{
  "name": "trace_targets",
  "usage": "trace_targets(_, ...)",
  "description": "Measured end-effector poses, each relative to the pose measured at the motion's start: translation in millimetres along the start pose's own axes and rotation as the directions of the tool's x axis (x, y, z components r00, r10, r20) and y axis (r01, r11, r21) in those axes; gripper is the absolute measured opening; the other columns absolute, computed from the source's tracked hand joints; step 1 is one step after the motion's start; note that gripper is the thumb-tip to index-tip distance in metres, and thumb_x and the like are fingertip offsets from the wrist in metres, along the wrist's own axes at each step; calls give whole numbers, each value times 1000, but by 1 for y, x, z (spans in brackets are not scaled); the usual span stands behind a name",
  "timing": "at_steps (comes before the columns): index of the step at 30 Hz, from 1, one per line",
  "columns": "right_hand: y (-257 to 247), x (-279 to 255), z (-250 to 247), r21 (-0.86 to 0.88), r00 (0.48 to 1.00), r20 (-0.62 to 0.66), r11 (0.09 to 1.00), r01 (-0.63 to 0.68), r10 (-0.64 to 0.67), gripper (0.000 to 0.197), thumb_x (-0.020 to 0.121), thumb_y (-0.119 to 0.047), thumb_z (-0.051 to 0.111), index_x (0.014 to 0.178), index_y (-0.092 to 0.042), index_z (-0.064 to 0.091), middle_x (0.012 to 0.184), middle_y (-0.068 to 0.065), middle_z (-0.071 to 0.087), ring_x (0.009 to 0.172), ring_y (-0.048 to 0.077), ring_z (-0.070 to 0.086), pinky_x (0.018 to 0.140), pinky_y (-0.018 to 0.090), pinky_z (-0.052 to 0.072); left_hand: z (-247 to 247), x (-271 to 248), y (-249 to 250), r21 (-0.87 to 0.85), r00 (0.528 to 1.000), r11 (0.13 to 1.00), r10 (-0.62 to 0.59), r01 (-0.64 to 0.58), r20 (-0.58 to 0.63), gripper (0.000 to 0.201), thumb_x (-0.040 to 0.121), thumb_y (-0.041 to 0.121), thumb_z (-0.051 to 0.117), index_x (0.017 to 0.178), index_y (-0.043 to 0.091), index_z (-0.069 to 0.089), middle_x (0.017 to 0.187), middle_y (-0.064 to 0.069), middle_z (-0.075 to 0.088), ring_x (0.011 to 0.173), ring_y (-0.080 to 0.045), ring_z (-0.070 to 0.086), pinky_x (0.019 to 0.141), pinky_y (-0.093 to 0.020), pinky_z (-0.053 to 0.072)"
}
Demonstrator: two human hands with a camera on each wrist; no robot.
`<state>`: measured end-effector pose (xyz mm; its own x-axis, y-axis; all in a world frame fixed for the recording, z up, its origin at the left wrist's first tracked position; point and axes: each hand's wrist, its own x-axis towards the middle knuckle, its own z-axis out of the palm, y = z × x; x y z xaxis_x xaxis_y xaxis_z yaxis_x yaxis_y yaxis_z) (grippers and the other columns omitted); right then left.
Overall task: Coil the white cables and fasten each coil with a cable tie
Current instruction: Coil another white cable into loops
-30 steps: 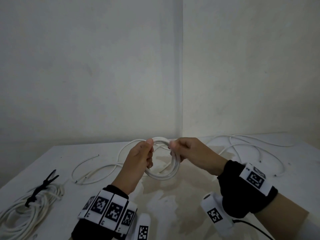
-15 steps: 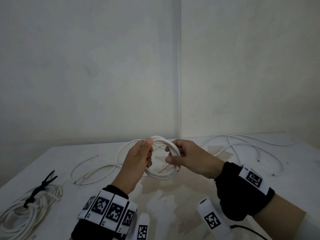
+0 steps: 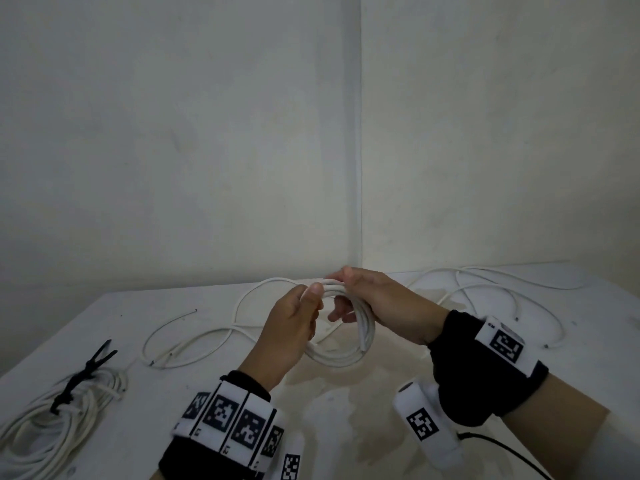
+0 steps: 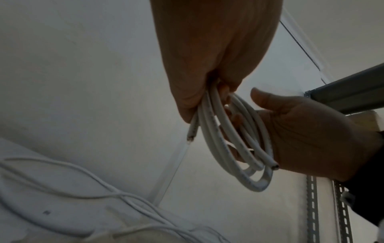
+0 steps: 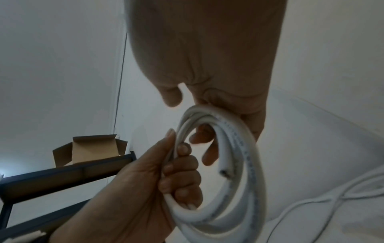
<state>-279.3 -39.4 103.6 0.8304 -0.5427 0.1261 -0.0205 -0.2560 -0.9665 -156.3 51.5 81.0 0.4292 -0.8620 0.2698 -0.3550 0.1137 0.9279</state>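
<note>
A small coil of white cable [image 3: 341, 358] hangs upright above the table between both hands. My left hand [image 3: 304, 306] grips the coil's left side, thumb on its top and fingers wrapped round the strands [image 5: 182, 179]. My right hand [image 3: 349, 292] lies over the coil's top right, its fingers hooked through the loop [image 5: 202, 136] and its thumb lifted. One cut end [image 4: 273, 166] lies against the right palm; the other [image 4: 190, 139] sticks out below my left hand [image 4: 207, 74]. A cable coil [image 3: 52, 427] bound with a black tie [image 3: 85, 374] lies at the near left.
Loose white cables sprawl on the white table [image 3: 346, 427], one at mid left [image 3: 194, 341] and one at the far right [image 3: 485, 282]. Walls meet in a corner just behind. The right wrist view shows a dark metal rack [image 5: 62, 174] bearing an open cardboard box [image 5: 93, 151].
My right hand swung from the coil's right side up over its top, hooking its fingers through the loop. A cut end now lies along the coil's right side. My left hand kept its grip.
</note>
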Motion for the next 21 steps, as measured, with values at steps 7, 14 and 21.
trace_targets(7,12,-21,-11,19,997,-68,999,-43,44,34,97,-36,33,94,-8,51,62,-4,35,50,8,39,59,23,44,17,3,0,19,994,1000,4,-6,109,36,95,34,39,69,13,52,46,12,41,41,-3,38,49,-17,35)
trace_targets(14,24,-54,-35,-136,973,-224,987,-87,55,30,97,-34,36,79,-11,44,60,-4,36,48,8,38,53,19,43,54,1,6,-5,952,995,-97,103,289,47,96,44,30,76,13,60,54,7,39,46,-5,40,50,-14,37)
trace_targets(21,30,-90,-68,-269,945,-328,959,-90,-3,32,97,-35,36,74,-15,46,63,-3,40,52,10,41,56,24,42,107,-5,18,-89,925,987,-92,134,370,40,97,36,33,75,10,54,51,8,40,44,-5,41,53,-20,39)
